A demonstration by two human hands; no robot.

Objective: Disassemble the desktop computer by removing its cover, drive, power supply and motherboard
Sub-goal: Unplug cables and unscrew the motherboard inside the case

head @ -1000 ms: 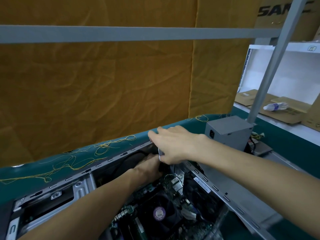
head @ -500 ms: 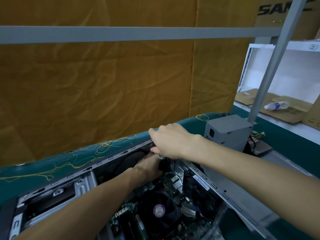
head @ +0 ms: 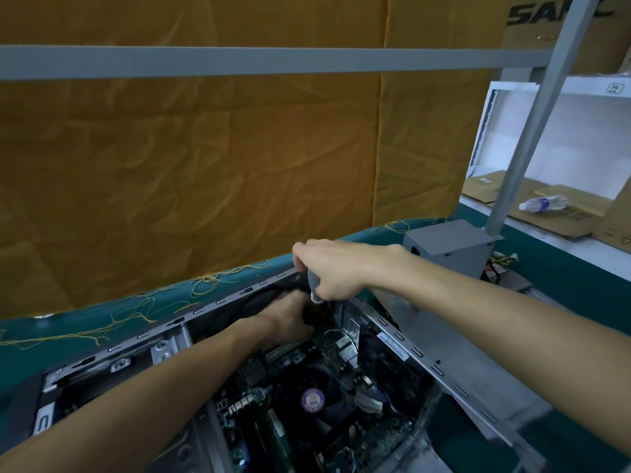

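At the far left, loose yellow threads (head: 102, 322) lie tangled on the teal table cover (head: 30, 331), just behind the rear wall of the open computer case (head: 218, 303), whose slotted grey rim runs up to the right toward the hands. An empty metal drive bay (head: 112, 365) sits in the case's near-left corner. The left forearm reaches in over it, and the left hand (head: 285, 315) is deep in the far corner of the case, its fingers curled down against a dark part there; what exactly it grips is hidden in shadow, so I cannot tell whether it is holding anything. Below it, the motherboard (head: 259, 377) lies flat on the case floor, with a black CPU fan (head: 312, 401) bearing a round purple label on top of it. Just above the left hand, the right hand (head: 336, 271) hovers over the top corner of the case with its fingers clenched around a small pale, translucent object (head: 314, 285) that juts from under the palm; what that object is cannot be made out. Further right, the case's right wall (head: 420, 353) slants toward the camera. Behind the right wrist, the grey power supply (head: 450, 245) stands outside the case on the table, with its coloured wires (head: 502, 261) trailing beside it. On the shelf at far right, a plastic bottle (head: 543, 203) lies on flattened cardboard (head: 563, 216).
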